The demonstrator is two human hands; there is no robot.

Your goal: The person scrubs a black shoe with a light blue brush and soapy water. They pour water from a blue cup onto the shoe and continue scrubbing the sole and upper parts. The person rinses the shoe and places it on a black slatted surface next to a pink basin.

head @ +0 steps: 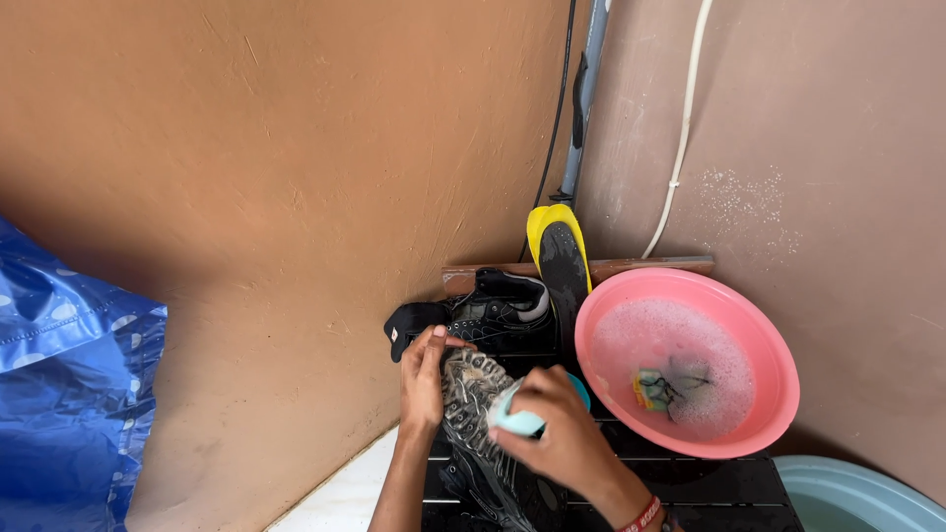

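My left hand grips the toe end of a dark shoe turned sole up, its tread covered in pale suds. My right hand holds a light teal brush pressed against the sole. A red band sits on my right wrist. Both hands work low in the frame, over a black slatted mat.
A second black shoe rests behind against the wall, beside yellow and black insoles standing upright. A pink basin of soapy water holds a sponge. A teal tub rim lies lower right, a blue plastic sheet at left.
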